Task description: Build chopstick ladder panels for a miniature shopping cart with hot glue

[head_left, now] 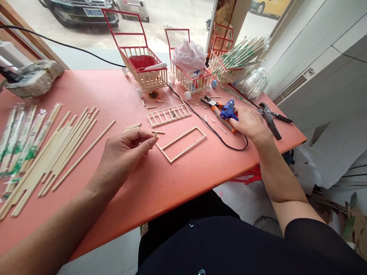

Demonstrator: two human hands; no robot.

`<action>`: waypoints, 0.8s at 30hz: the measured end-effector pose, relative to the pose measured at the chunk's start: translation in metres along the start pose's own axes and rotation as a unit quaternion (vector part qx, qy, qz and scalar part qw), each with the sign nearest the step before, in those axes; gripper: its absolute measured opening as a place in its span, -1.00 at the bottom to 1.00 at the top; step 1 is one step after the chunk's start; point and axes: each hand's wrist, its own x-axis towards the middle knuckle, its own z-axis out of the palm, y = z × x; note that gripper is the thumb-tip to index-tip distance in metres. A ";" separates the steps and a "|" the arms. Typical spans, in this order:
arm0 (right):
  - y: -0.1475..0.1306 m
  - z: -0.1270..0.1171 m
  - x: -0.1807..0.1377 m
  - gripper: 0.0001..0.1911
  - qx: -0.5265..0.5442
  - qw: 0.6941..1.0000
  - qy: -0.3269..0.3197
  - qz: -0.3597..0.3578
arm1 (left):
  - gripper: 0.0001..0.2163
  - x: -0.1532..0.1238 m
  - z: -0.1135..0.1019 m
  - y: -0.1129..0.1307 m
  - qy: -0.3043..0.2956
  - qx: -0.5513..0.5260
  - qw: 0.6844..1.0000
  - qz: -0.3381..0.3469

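Note:
My left hand (126,152) is closed in a pinch on a short piece of wooden stick (155,134), its cut end showing above the thumb. Just right of the fingertips, an open rectangular stick frame (187,143) lies flat on the table. Behind that frame rests a ladder-like stick panel (169,114) with several crosspieces. My right hand (250,122) is wrapped round a blue glue gun (228,110), whose nozzle points away from me. Orange-handled pliers (219,113) lie against the glue gun's left side. The right fingers are partly hidden by the hand.
Bare chopsticks (54,160) and wrapped chopsticks (21,141) cover the left of the pink table (137,214). Small stick carts (151,81) line the back. A black cord (197,114) crosses the middle, with cut bits around it. A black tool (271,118) lies right of my right hand.

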 end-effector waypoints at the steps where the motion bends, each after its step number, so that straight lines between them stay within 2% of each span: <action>1: 0.000 0.002 0.002 -0.56 0.001 1.000 -0.004 -0.001 | -0.78 0.000 0.000 0.000 0.003 0.000 1.000 -0.003; 6: 0.003 0.011 0.006 -0.52 0.058 0.998 0.009 0.016 | -0.68 0.000 0.002 -0.002 0.018 -0.002 1.000 -0.022; 11: 0.011 0.014 0.006 -0.52 0.094 0.988 0.100 0.067 | -0.64 0.001 0.004 -0.001 0.025 0.000 1.000 -0.012; 13: 0.015 0.011 0.006 -0.60 0.138 0.977 0.160 0.041 | -0.65 0.002 0.004 -0.001 0.023 0.001 1.000 -0.007; 15: 0.017 0.006 0.003 -0.65 0.223 0.954 0.201 -0.026 | -0.68 0.002 0.004 -0.001 0.024 -0.006 1.000 0.001; 16: 0.015 0.003 0.002 -0.62 0.277 0.936 0.204 -0.070 | -0.69 0.002 0.004 -0.002 0.025 -0.013 1.000 0.006; 18: 0.006 -0.002 -0.003 -0.45 0.390 0.891 0.172 -0.156 | -0.72 0.003 0.004 -0.004 0.029 -0.027 0.999 0.023; 20: -0.010 -0.007 -0.008 -0.31 0.473 0.844 0.114 -0.227 | -0.77 0.005 0.004 -0.006 0.033 -0.036 0.998 0.051; 24: -0.046 -0.011 -0.019 -0.28 0.527 0.789 0.022 -0.316 | -0.87 0.010 0.003 -0.014 0.041 -0.055 0.992 0.106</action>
